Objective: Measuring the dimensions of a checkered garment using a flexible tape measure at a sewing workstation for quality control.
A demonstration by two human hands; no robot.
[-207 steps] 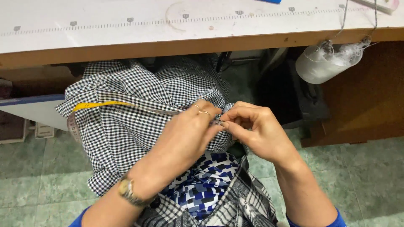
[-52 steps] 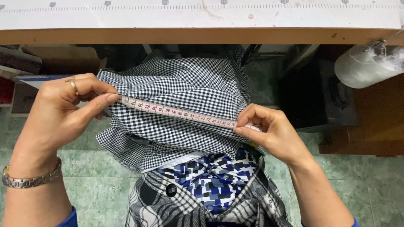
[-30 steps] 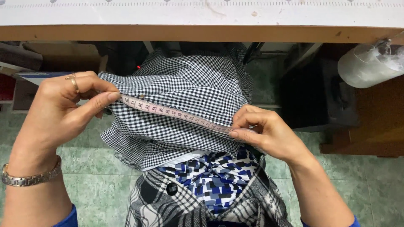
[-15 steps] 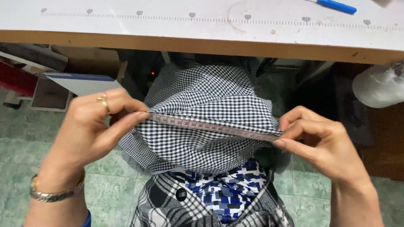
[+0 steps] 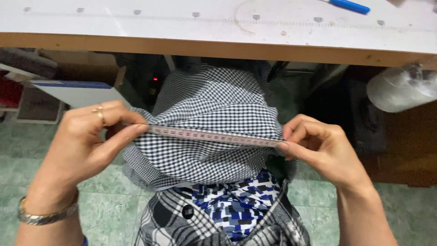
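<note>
Green tiled floor point(image 5: 109, 200) below white surface point(image 5: 136, 23) | left hand point(image 5: 86, 146), right hand point(image 5: 323, 148) grips pinch pink measuring tape point(image 5: 214, 135) taut across black-and-white checked cloth point(image 5: 214, 109) | measuring under way, cloth unmarked

Tape measure point(image 5: 214, 135) ends hidden in both grips; blue pen point(image 5: 348, 6) cropped at top edge.

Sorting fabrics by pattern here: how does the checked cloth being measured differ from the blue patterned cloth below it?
The checked cloth is a fine black-and-white gingham; the blue cloth has irregular blue, white and black blocks. The checked cloth is held up, pinched with a tape measure between the left hand and right hand; no hand touches the blue cloth. Both are patterned fabrics.
</note>
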